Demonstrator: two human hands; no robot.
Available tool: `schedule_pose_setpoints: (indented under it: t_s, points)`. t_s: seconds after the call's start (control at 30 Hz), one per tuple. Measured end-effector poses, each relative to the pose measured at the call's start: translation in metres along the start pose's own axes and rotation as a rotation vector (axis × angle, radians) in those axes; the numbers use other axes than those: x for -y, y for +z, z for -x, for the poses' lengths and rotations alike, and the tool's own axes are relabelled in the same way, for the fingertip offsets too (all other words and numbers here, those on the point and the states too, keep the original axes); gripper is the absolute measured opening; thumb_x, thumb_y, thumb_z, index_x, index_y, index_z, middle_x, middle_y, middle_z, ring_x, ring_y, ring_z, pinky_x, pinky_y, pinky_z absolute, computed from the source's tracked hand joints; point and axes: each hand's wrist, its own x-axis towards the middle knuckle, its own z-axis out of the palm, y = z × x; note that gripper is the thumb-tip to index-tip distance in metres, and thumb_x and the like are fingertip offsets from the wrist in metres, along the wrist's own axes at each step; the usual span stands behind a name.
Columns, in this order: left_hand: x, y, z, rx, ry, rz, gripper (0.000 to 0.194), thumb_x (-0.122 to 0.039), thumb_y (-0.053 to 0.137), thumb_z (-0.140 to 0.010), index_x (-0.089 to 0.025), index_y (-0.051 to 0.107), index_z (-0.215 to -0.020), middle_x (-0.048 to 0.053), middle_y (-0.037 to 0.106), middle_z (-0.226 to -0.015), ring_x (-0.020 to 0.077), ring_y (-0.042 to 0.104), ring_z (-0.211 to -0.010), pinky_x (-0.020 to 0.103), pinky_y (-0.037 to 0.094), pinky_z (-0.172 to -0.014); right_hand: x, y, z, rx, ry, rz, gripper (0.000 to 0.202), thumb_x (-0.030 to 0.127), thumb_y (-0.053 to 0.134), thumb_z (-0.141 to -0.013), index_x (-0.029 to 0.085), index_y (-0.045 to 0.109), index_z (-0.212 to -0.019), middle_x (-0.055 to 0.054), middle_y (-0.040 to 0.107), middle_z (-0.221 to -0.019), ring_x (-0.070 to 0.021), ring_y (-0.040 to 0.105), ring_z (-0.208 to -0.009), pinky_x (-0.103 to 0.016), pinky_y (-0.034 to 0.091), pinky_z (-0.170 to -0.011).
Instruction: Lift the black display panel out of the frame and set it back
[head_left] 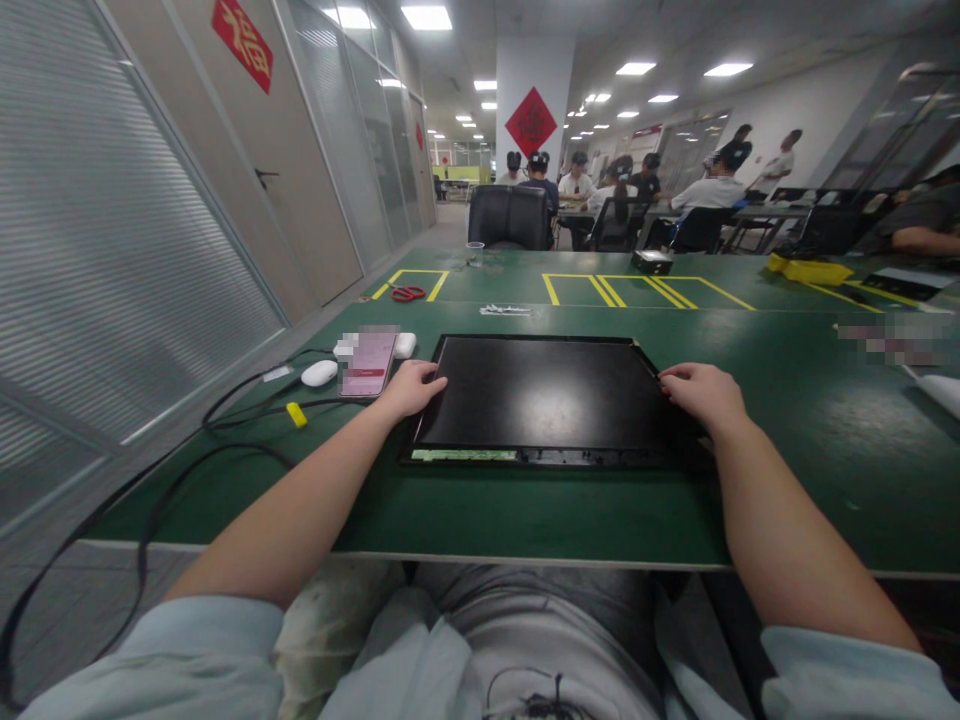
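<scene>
A black flat display panel (pixel 540 390) lies face up on the green table in front of me. Along its near edge runs a dark frame with a green strip (pixel 465 455) at the left. My left hand (pixel 411 388) grips the panel's left edge, thumb on top of the rim. On the opposite side, my right hand (pixel 703 392) pinches the right edge with thumb and fingertips. Left of my left hand rests a phone (pixel 367 365) with a pink screen, near a white mouse-shaped object (pixel 319 373).
Black cables (pixel 217 425) and a small yellow piece (pixel 297 414) lie at the left. Red-handled scissors (pixel 408 293), a clear cup (pixel 475 254), a dark box (pixel 652 262) and a yellow object (pixel 808 269) sit farther back on the table (pixel 570 520). Several people sit beyond.
</scene>
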Motion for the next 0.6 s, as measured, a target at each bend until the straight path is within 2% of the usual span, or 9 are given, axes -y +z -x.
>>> schedule_pose_setpoints:
  t_s: [0.1, 0.27, 0.6]
  points:
    - [-0.0015, -0.0005, 0.0009, 0.015, 0.011, -0.027, 0.033, -0.036, 0.069, -0.085, -0.015, 0.082, -0.107, 0.016, 0.077, -0.124, 0.0348, 0.068, -0.120, 0.042, 0.051, -0.110, 0.0018, -0.0009, 0.0010, 0.009, 0.051, -0.013, 0.034, 0.038, 0.062, -0.079, 0.027, 0.084, -0.103, -0.008, 0.078, -0.085, -0.0280, 0.074, -0.085, -0.039, 0.057, -0.081]
    - [-0.0023, 0.0004, 0.0033, 0.024, 0.001, -0.069, 0.043, -0.032, 0.068, -0.085, -0.015, 0.079, -0.122, 0.017, 0.071, -0.130, 0.0327, 0.061, -0.130, 0.043, 0.045, -0.117, 0.0034, -0.0019, 0.0019, -0.007, 0.036, -0.028, 0.032, 0.038, 0.063, -0.079, 0.027, 0.084, -0.100, -0.007, 0.078, -0.083, -0.0277, 0.074, -0.084, -0.039, 0.057, -0.082]
    - [-0.0066, -0.0068, 0.0030, 0.110, 0.003, -0.132, 0.049, -0.033, 0.067, -0.087, -0.015, 0.074, -0.133, 0.016, 0.069, -0.135, 0.0324, 0.065, -0.125, 0.042, 0.048, -0.114, 0.0018, -0.0008, 0.0008, -0.013, 0.031, -0.050, 0.030, 0.037, 0.063, -0.079, 0.027, 0.083, -0.098, -0.007, 0.078, -0.082, -0.0281, 0.074, -0.084, -0.040, 0.058, -0.082]
